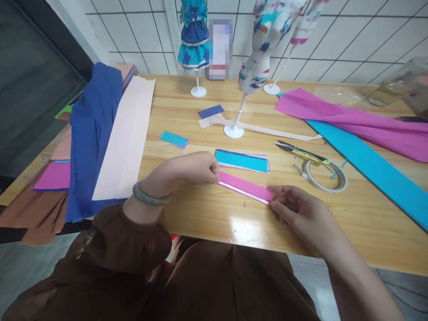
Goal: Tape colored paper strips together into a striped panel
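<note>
A pink paper strip (245, 186) with a white band along its near edge stretches between my two hands, low over the wooden table. My left hand (204, 167) is closed at the strip's left end, wrist bent and a green bangle on it. At the other end, my right hand (296, 205) pinches the right tip between thumb and fingers. Just beyond the strip lies a stack of blue, white and pink paper strips (241, 161). Right of that, scissors (302, 152) with yellow and black handles rest against a roll of tape (326, 176).
Long pink paper (351, 122) and blue paper (371, 169) lie on the right. Blue paper (95, 147) and pale paper (125, 138) are piled left. Small mannequins on stands (233, 131) and a phone-like panel (220, 51) stand at the back. A white strip (277, 131) crosses the table (200, 218).
</note>
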Action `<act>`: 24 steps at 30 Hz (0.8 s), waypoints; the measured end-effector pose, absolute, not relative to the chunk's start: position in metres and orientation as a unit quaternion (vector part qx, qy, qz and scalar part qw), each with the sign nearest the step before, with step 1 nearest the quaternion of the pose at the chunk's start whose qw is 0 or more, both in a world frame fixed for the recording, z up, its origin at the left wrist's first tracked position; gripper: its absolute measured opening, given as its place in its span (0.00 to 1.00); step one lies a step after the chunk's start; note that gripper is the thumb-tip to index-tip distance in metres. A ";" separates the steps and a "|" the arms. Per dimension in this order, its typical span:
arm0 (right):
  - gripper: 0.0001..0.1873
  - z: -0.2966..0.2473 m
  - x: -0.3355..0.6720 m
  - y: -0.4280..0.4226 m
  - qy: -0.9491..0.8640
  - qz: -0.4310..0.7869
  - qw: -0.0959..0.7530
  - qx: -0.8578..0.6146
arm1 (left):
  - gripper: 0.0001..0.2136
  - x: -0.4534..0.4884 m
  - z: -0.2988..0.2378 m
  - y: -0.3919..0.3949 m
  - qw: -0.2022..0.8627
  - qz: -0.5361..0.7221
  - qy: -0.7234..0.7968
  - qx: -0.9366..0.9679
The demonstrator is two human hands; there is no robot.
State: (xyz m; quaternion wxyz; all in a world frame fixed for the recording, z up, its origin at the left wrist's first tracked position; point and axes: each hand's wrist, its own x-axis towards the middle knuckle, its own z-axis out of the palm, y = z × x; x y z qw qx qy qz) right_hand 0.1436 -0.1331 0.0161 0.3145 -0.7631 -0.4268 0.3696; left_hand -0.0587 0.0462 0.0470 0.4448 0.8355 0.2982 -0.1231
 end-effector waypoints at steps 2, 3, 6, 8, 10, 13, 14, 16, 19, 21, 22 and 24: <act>0.20 0.017 0.143 -0.132 -0.427 0.367 0.310 -0.766 | 0.11 -0.059 0.048 0.046 0.448 -0.124 0.295 0.835; 0.20 0.018 0.142 -0.132 -0.428 0.367 0.308 -0.767 | 0.11 -0.059 0.048 0.046 0.450 -0.123 0.294 0.835; 0.20 0.019 0.142 -0.131 -0.432 0.360 0.303 -0.770 | 0.10 -0.059 0.048 0.046 0.450 -0.121 0.293 0.835; 0.20 0.019 0.142 -0.131 -0.434 0.356 0.297 -0.772 | 0.10 -0.059 0.047 0.046 0.450 -0.123 0.288 0.837; 0.20 0.018 0.143 -0.131 -0.437 0.354 0.293 -0.774 | 0.10 -0.060 0.045 0.047 0.447 -0.124 0.283 0.840; 0.20 0.016 0.145 -0.132 -0.446 0.349 0.283 -0.774 | 0.10 -0.060 0.044 0.048 0.439 -0.123 0.282 0.844; 0.20 0.015 0.145 -0.132 -0.449 0.346 0.279 -0.775 | 0.10 -0.060 0.044 0.049 0.438 -0.123 0.282 0.845; 0.21 0.014 0.146 -0.131 -0.454 0.345 0.272 -0.775 | 0.10 -0.060 0.044 0.049 0.436 -0.123 0.283 0.845; 0.20 0.012 0.147 -0.130 -0.454 0.354 0.271 -0.771 | 0.10 -0.060 0.046 0.048 0.443 -0.122 0.285 0.841; 0.20 0.012 0.148 -0.130 -0.452 0.358 0.269 -0.771 | 0.10 -0.060 0.047 0.048 0.446 -0.120 0.292 0.838; 0.20 0.013 0.148 -0.130 -0.452 0.358 0.266 -0.772 | 0.11 -0.060 0.047 0.047 0.446 -0.120 0.296 0.836; 0.19 0.013 0.148 -0.130 -0.453 0.354 0.261 -0.775 | 0.11 -0.061 0.048 0.047 0.442 -0.120 0.302 0.836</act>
